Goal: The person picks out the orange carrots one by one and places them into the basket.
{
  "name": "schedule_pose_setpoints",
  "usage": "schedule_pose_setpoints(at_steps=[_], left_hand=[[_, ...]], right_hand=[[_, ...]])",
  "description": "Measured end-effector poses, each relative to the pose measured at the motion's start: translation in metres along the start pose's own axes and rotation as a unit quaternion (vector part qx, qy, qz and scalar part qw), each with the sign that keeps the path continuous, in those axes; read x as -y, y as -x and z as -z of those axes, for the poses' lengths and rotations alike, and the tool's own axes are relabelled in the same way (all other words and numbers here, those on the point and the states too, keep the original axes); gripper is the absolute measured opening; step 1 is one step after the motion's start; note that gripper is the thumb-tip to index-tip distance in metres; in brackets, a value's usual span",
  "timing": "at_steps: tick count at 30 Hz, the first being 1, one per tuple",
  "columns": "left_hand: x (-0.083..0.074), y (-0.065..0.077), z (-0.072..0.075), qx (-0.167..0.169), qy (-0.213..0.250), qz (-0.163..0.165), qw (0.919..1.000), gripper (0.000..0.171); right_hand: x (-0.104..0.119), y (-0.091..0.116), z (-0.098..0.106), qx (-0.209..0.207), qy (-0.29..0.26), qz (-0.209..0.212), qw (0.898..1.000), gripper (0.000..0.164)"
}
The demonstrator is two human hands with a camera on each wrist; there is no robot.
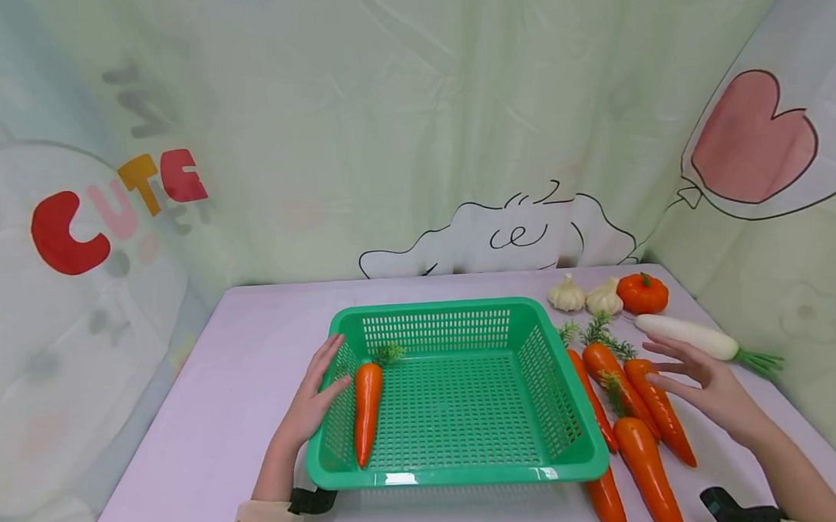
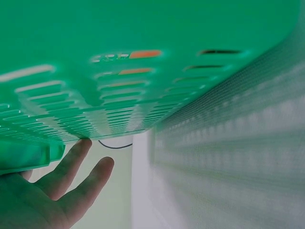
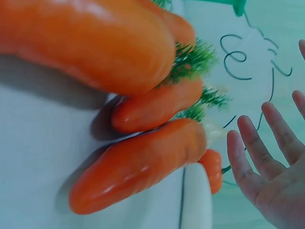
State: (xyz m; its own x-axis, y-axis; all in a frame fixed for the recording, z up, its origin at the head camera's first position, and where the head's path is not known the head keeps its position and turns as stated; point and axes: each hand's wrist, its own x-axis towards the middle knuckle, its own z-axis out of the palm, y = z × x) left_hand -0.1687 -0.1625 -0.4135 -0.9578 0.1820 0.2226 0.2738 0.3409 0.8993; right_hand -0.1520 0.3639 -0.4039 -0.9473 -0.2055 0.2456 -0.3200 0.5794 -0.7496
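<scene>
My left hand [image 1: 315, 395] holds the left rim of a green plastic basket [image 1: 460, 476], the thumb over the inner side and other fingers along the outside. Two of its fingers [image 2: 93, 183] extend beside the slotted outer wall in the left wrist view. Inside the basket, one orange carrot [image 1: 369, 409] with a green top lies near the left wall. Over on the right, my right hand [image 1: 706, 385] hovers with fingers spread, nothing in it. Several carrots lie below and left of it, one carrot [image 1: 661, 414] nearest; another carrot [image 3: 138, 164] shows in the right wrist view.
Behind the carrots sit two garlic bulbs [image 1: 567, 294] and a small orange pumpkin [image 1: 643, 293]. A white radish [image 1: 686, 334] with green stalks lies at the table's right side. Printed curtains [image 1: 414, 138] hang around the pale table [image 1: 209, 422].
</scene>
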Motion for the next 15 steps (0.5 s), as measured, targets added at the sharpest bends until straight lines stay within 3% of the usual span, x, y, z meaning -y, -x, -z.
schedule_pose_setpoints(at_steps=[3, 15], left_hand=[[0.019, -0.004, -0.001, -0.003, -0.003, -0.007, 1.0, 0.059], [0.019, -0.004, -0.001, -0.003, -0.001, -0.001, 1.0, 0.059]], right_hand=[[-0.008, 0.001, 0.0, -0.002, -0.001, -0.007, 1.0, 0.058], [-0.031, 0.003, -0.001, 0.008, 0.02, -0.084, 0.996, 0.055]])
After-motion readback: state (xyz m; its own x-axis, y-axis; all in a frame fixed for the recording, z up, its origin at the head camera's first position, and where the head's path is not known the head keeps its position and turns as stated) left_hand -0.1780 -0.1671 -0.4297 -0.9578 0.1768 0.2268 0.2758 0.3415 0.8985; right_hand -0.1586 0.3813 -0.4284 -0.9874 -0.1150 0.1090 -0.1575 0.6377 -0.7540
